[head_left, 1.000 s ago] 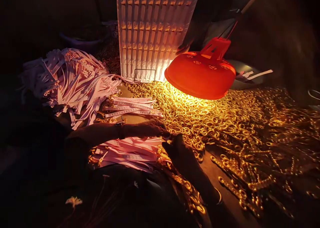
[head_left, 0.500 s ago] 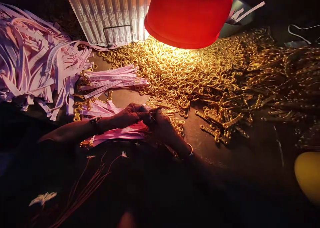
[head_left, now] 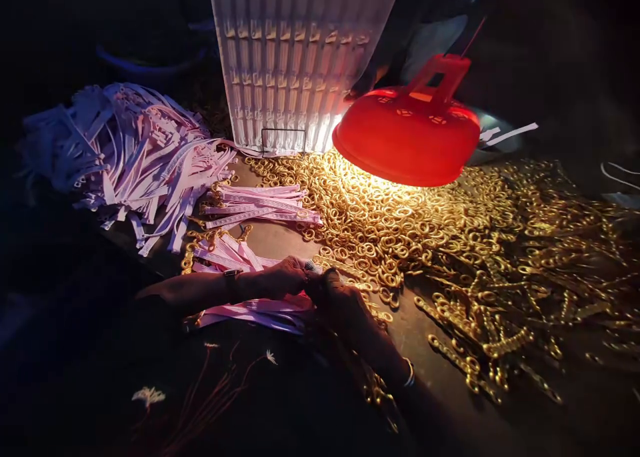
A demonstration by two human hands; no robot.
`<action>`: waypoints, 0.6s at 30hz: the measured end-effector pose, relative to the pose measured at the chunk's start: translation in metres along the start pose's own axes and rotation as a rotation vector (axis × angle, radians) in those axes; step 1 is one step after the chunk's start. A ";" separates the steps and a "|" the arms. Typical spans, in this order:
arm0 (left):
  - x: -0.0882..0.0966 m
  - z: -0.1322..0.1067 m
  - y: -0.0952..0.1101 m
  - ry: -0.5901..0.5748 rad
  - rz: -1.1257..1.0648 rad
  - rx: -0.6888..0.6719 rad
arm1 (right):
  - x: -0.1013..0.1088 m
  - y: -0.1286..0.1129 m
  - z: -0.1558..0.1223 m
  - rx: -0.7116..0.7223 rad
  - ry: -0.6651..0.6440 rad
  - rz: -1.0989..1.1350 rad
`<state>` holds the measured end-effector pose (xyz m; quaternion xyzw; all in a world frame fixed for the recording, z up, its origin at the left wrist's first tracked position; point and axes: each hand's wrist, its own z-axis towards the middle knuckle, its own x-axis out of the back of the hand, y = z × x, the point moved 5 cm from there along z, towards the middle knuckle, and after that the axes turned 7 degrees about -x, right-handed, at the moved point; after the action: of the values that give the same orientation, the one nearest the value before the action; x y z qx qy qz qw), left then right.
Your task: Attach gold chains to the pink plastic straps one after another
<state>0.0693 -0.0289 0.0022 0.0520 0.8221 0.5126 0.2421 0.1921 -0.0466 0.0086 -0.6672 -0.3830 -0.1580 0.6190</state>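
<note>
Two bare hands meet at the work point, just above the pink straps: your left hand (head_left: 286,277), with a wristwatch (head_left: 231,283), reaches in from the left, and your right hand (head_left: 340,303), with a metal bangle (head_left: 409,373), comes up from below. Both stand narrow, fingers curled inward and touching, and pinch a small pale piece (head_left: 313,266) between them; it is too small to identify. Directly beneath your hands lies a layer of pink elastic straps (head_left: 255,308), and a second group of pink straps with gold rings (head_left: 225,257) sits just beside your left wrist. Farther up are a neat bundle of straps (head_left: 260,207) and a loose strap heap (head_left: 125,157). To the right, loose gold rings (head_left: 370,233) spread across the brown work surface (head_left: 265,240), and gold ring chains (head_left: 500,337) lie beyond them. Above the rings hangs a lit red lamp shade (head_left: 407,140), beside a ribbed white panel (head_left: 295,63). Another person's hand (head_left: 364,83) appears at the panel's right edge, dimly lit.
</note>
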 end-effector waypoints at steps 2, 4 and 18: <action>0.001 0.002 -0.001 0.001 -0.006 -0.023 | 0.002 0.000 0.001 -0.009 0.001 -0.013; 0.003 0.004 0.002 0.000 -0.004 -0.078 | 0.007 -0.001 0.002 -0.043 0.030 -0.027; 0.000 -0.038 0.029 0.032 0.059 -0.236 | 0.002 -0.040 -0.015 0.024 0.112 0.100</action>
<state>0.0473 -0.0461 0.0410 0.0389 0.7580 0.6134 0.2182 0.1688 -0.0624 0.0414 -0.6682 -0.3158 -0.1593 0.6545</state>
